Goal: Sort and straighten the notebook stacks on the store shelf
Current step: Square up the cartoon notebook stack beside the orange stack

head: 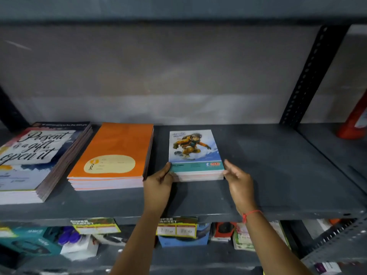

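Three notebook stacks lie on the dark grey shelf (278, 165). At the left is a large stack with lettering on its cover (29, 155). Beside it sits an orange stack (115, 153). In the middle is a smaller stack with a snowboarder cover (194, 149). My left hand (158, 185) grips the small stack's front left corner, thumb on the cover. My right hand (238, 181) touches its front right corner with fingers spread; a red thread is on that wrist.
A perforated metal upright (309, 74) stands at the back right, with a red object (355, 120) beyond it. Price tags (176, 227) hang on the shelf's front edge. The lower shelf holds boxed goods (29, 241). The shelf surface right of the small stack is bare.
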`<state>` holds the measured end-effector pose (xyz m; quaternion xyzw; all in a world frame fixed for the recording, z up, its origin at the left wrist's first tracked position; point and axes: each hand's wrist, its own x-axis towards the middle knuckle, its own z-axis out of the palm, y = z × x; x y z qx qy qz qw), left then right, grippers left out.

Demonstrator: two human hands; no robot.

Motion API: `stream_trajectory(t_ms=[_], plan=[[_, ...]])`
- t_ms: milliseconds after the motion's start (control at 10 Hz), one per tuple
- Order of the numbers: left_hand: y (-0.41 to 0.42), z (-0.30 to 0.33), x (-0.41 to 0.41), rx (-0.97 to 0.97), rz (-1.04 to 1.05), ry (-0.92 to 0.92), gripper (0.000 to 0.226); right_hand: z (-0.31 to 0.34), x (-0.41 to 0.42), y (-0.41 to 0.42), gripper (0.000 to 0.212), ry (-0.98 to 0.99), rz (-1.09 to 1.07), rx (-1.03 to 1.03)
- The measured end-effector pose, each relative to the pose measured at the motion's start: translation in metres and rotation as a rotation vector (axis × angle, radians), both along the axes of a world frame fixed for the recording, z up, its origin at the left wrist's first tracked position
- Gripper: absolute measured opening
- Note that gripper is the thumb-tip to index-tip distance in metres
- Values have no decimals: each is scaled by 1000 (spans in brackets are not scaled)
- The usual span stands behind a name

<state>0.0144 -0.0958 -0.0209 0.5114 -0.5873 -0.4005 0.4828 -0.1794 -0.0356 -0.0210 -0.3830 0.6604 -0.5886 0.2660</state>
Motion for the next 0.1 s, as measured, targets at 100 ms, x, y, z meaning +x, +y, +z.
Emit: stream_trajectory(t_ms=[100], plan=[[16, 10, -1, -6, -28, -97, 38, -2, 1, 4, 41, -137, -50, 12]])
